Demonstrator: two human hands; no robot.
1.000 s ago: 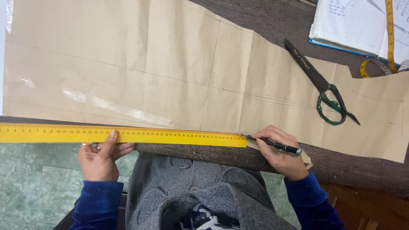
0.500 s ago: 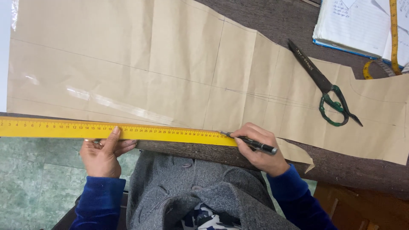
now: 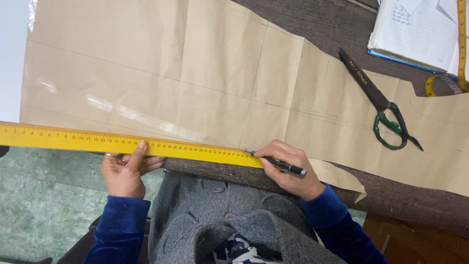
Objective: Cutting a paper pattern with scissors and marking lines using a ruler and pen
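Leftward along the long yellow ruler (image 3: 122, 143) the right hand (image 3: 291, 168) has slid, fingers closed on a black pen (image 3: 276, 163).
Left hand (image 3: 126, 168) presses the ruler flat on tan pattern paper (image 3: 205, 88); the edge line looks partly drawn, leftward stretch remaining.

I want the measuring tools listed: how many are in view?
2: a yellow ruler under the left hand along the paper's near edge, and a yellow tape measure at far right. Others may be hidden.

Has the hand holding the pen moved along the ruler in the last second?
Yes. The right hand with the pen slid leftward along the yellow ruler, away from the scissors.
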